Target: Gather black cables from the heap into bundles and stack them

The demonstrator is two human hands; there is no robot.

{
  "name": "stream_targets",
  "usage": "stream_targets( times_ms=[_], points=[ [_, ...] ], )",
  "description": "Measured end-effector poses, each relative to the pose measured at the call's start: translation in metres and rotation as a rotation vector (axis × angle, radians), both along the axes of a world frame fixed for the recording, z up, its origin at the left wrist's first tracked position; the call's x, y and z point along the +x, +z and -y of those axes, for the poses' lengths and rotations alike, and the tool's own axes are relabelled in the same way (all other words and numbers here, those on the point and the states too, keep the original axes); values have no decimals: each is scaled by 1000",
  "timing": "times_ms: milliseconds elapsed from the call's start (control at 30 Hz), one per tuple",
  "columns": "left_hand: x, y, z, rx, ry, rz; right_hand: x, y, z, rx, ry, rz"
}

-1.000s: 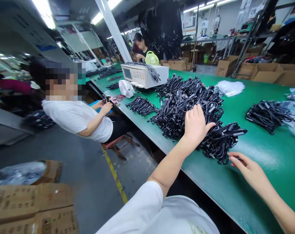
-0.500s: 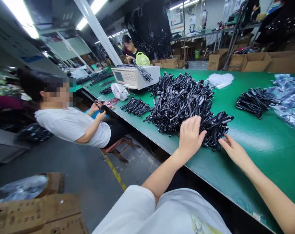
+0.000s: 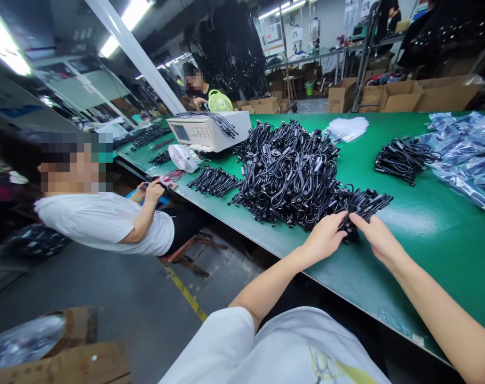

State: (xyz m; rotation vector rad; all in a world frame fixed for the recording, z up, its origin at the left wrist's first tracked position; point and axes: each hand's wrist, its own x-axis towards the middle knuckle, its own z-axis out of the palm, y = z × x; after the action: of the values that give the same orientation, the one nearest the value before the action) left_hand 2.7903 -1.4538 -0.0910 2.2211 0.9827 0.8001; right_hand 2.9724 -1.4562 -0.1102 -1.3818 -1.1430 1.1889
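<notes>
A large heap of black power cables with moulded plugs (image 3: 286, 173) lies on the green-topped workbench (image 3: 438, 256). At its near right edge, a looser bunch of the same cable (image 3: 362, 205) spreads out. My left hand (image 3: 324, 238) and my right hand (image 3: 376, 240) meet at this bunch, and the fingertips of both appear to pinch its strands. Part of the bunch is hidden under my fingers. Both forearms reach out over the bench's near edge.
A beige tester (image 3: 204, 132) and a white fan (image 3: 182, 158) stand beyond the heap. Other cable bundles (image 3: 404, 159) and bagged cables (image 3: 466, 154) lie on the bench. A seated co-worker (image 3: 106, 224) handles something at its left side. Cardboard boxes (image 3: 66, 365) sit on the floor.
My hands have come together on the bunch, with my left hand off the heap's side and my right closing in from the right. The whole scene has shifted left in view.
</notes>
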Motion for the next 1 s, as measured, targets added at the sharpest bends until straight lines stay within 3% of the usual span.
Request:
stream_targets(
  times_ms=[133,267,367,467,567,667,767,900,1000],
  points=[
    [6,-3,2,-190,50,211,29,-11,14,-74,-77,-241],
    [13,0,0,-134,161,107,46,-19,25,-138,-126,-370],
    [23,5,2,-114,65,39,44,-22,22,-186,-85,-426],
    [37,5,6,-199,-75,27,44,-24,19,-237,-46,-441],
    [50,-6,9,-402,-179,119,62,-26,27,-280,-57,-415],
    [58,-21,12,-532,-160,202,93,-27,48,-282,-127,-374],
    [64,-21,17,-381,-156,101,119,-25,72,-233,-195,-324],
    [79,-2,23,-55,-95,-66,124,-18,92,-142,-181,-230],
    [102,6,19,-183,-149,23,118,-14,93,-59,-141,-125]
  ],
)
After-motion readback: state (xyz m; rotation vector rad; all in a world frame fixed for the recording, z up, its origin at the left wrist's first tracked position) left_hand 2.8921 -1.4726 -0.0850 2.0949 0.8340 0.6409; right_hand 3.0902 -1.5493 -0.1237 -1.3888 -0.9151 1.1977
